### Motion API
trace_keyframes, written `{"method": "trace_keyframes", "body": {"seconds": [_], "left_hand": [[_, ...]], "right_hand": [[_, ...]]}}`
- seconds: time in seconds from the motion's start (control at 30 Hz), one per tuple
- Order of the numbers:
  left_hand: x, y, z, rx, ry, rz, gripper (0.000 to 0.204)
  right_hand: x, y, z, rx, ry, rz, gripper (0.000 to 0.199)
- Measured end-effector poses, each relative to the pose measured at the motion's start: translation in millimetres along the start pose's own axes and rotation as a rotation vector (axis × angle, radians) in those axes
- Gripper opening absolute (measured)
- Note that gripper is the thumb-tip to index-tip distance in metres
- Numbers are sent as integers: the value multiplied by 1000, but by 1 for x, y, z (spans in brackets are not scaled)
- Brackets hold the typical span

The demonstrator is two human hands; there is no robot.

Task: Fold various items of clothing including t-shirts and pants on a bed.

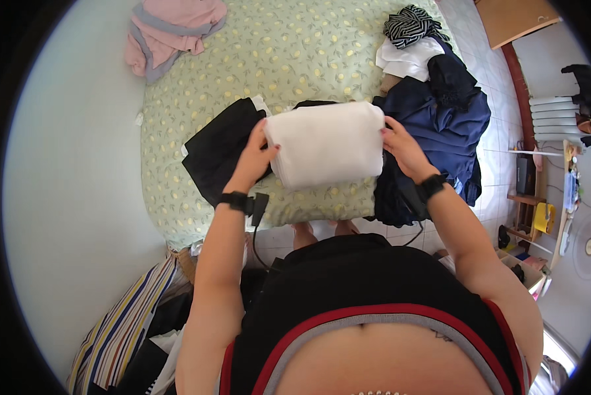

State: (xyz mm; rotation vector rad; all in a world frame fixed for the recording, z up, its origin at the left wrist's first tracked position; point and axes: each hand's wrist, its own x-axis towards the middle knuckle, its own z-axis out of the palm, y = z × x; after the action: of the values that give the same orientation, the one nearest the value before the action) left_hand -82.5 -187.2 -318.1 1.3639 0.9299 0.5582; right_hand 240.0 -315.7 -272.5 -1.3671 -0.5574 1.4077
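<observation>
A white garment, folded into a thick rectangular bundle (327,145), is held between my two hands over the near part of the bed. My left hand (255,158) grips its left edge with the fingers bent round the side. On the opposite edge, my right hand (404,150) pinches the bundle near its right side. Left of it, partly behind my left hand, lies a flat folded black garment (220,141). A strip of black cloth shows just behind the bundle's top edge. Close to my right hand is a loose heap of navy clothes (443,128).
The bed (295,52) has a green sheet with a lemon print. A pink and grey garment (167,29) lies far left. White cloth (407,59) and a striped black one (411,26) lie far right. Shelves and a fan (588,247) stand at the right wall.
</observation>
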Motion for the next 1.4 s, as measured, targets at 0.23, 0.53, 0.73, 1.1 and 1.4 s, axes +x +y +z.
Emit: {"method": "trace_keyframes", "body": {"seconds": [0.23,0.53,0.73,1.1,1.4], "left_hand": [[-27,-43,58,-128,231,-586,76],[-22,-39,53,-821,218,-574,43],[-14,39,4,-680,313,-185,41],[-119,50,-120,-191,647,-61,46],[-75,-35,-80,1107,311,-106,74]], "right_hand": [[-1,75,-13,-320,129,470,59],[9,72,-8,105,117,381,43],[31,-7,57,332,-70,58,33],[76,58,188,219,-308,201,35],[54,122,184,-212,-261,543,32]]}}
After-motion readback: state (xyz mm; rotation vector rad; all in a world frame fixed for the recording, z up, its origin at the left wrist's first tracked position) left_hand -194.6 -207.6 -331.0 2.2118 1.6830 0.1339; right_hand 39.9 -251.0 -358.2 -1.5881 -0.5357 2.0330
